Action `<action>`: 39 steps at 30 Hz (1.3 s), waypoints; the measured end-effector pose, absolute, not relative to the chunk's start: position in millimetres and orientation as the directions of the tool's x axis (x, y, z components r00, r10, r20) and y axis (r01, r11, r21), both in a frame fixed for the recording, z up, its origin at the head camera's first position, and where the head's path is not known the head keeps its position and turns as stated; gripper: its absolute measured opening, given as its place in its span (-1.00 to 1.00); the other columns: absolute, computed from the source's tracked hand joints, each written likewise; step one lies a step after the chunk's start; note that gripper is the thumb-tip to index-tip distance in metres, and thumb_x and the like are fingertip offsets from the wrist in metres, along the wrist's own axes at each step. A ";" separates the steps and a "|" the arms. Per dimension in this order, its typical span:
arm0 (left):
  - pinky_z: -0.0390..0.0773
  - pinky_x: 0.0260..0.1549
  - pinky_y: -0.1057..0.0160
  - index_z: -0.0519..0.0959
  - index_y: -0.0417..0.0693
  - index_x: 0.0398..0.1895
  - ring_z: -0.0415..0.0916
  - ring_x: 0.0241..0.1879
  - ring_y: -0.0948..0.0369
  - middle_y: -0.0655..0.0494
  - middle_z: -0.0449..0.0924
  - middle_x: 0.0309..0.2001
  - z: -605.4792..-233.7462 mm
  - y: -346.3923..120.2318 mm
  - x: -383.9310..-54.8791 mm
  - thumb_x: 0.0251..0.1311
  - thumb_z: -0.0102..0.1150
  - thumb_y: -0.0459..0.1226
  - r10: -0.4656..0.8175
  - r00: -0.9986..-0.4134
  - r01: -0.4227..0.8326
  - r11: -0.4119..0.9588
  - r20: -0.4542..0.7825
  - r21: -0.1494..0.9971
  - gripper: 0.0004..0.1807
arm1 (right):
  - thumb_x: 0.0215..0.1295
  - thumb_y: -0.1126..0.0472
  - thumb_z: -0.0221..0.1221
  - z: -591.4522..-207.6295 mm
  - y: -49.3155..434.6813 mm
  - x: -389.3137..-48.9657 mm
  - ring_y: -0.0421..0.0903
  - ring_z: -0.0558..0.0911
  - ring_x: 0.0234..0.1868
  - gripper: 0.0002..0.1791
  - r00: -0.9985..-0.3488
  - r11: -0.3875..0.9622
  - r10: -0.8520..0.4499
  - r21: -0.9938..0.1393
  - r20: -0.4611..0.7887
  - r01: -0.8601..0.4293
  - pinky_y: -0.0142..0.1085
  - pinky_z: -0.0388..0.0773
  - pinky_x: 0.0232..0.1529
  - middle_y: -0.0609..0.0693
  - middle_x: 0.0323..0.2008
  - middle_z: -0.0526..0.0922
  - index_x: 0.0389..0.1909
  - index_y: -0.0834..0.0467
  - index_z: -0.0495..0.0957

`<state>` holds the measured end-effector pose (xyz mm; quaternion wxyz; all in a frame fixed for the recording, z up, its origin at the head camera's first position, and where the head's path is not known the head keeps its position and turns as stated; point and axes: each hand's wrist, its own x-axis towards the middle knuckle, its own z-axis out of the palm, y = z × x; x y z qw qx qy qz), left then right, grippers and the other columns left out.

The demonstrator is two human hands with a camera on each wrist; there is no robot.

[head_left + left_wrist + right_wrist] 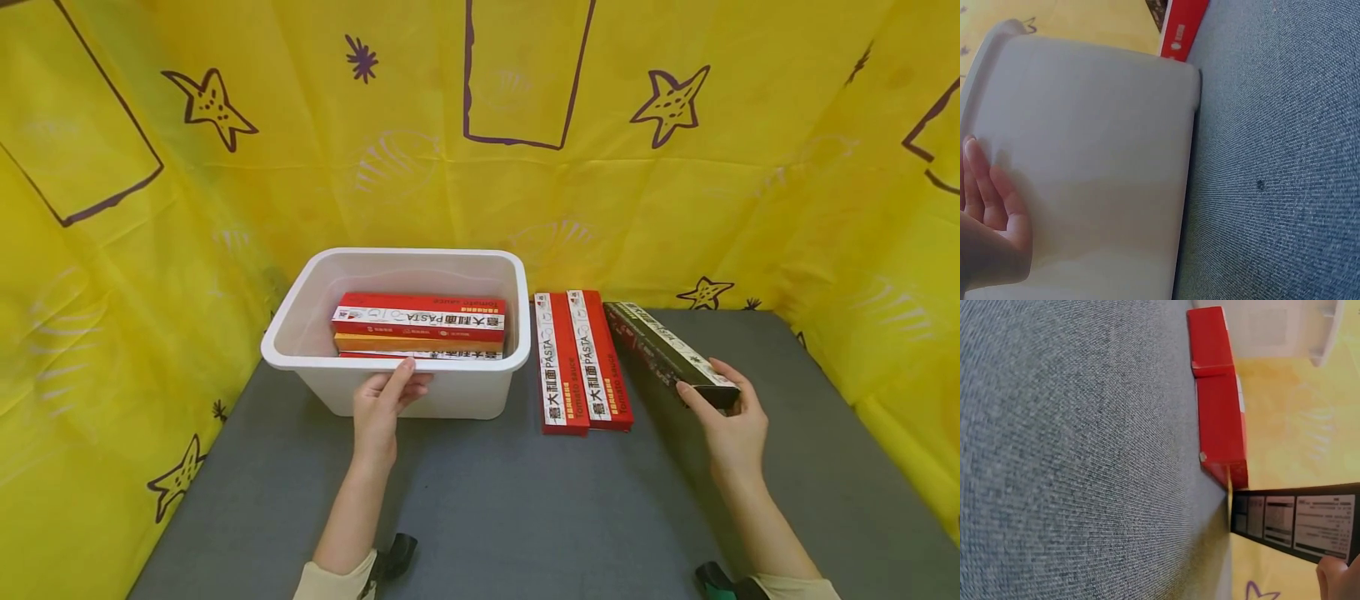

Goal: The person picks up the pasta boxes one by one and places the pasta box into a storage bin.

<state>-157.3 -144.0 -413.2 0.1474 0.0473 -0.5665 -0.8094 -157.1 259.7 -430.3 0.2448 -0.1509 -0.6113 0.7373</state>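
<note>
My left hand (385,408) grips the near rim of a white plastic bin (435,392), thumb on the rim and fingers beneath it against the outer wall (1097,125). Inside lie a red pasta box (418,325), a yellow-orange box under it and part of another pasta box. My right hand (738,421) pinches the near end of a dark green-black box (660,343) between thumb and fingers. That end is tilted up off the table; the far end sits low by the back curtain. In the right wrist view, printed panels show on the dark box's underside (1300,519).
Two red pasta boxes (558,367) lie side by side on the grey cloth-covered table (525,508), between the bin and the dark box. A yellow curtain (420,183) with starfish drawings encloses the back and both sides.
</note>
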 end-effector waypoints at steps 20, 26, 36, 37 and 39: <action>0.65 -0.32 0.29 0.70 -0.09 -0.44 0.62 -0.55 0.20 0.05 0.72 -0.47 -416.2 -142.0 -157.4 0.31 0.20 -0.26 -0.287 -0.950 0.215 -0.322 0.121 0.922 -0.81 | 0.28 0.55 0.10 -395.1 247.8 -139.0 -0.10 0.64 -0.13 -0.56 -0.921 -0.494 0.364 -0.809 0.140 -0.319 -0.39 0.63 -0.20 0.12 0.01 0.51 0.19 0.33 0.46; 0.65 -0.32 0.28 0.70 -0.06 -0.45 0.61 -0.55 0.19 0.05 0.72 -0.47 -416.1 -141.7 -156.5 0.31 0.20 -0.26 -0.286 -0.950 0.221 -0.322 0.128 0.921 -0.81 | 0.37 0.49 0.00 -383.4 240.1 -135.9 -0.09 0.62 -0.06 -0.63 -0.939 -0.583 0.280 -0.742 0.199 -0.331 -0.33 0.61 -0.09 0.11 0.06 0.49 0.18 0.35 0.45; 0.66 -0.33 0.27 0.69 -0.08 -0.47 0.61 -0.56 0.18 0.04 0.71 -0.49 -416.5 -141.7 -157.0 0.30 0.21 -0.26 -0.283 -0.950 0.226 -0.329 0.133 0.917 -0.81 | 0.36 0.49 -0.09 -367.1 225.1 -134.1 -0.01 0.57 0.03 -0.61 -0.922 -0.666 0.230 -0.641 0.310 -0.382 -0.20 0.58 0.03 0.19 0.07 0.49 0.19 0.40 0.39; 0.66 -0.33 0.27 0.69 -0.08 -0.46 0.61 -0.56 0.18 0.04 0.71 -0.48 -416.7 -141.8 -156.9 0.30 0.21 -0.26 -0.283 -0.950 0.227 -0.327 0.134 0.917 -0.81 | 0.36 0.49 -0.09 -366.1 223.7 -134.3 -0.01 0.57 0.03 -0.61 -0.921 -0.668 0.226 -0.638 0.317 -0.383 -0.20 0.57 0.04 0.19 0.08 0.48 0.18 0.40 0.39; 0.66 -0.33 0.27 0.69 -0.08 -0.46 0.61 -0.56 0.18 0.04 0.71 -0.48 -416.8 -141.7 -156.6 0.30 0.21 -0.25 -0.284 -0.949 0.228 -0.326 0.135 0.917 -0.81 | 0.36 0.48 -0.10 -364.6 221.3 -134.9 -0.01 0.57 0.03 -0.61 -0.920 -0.665 0.211 -0.641 0.331 -0.383 -0.21 0.57 0.03 0.18 0.08 0.47 0.18 0.39 0.39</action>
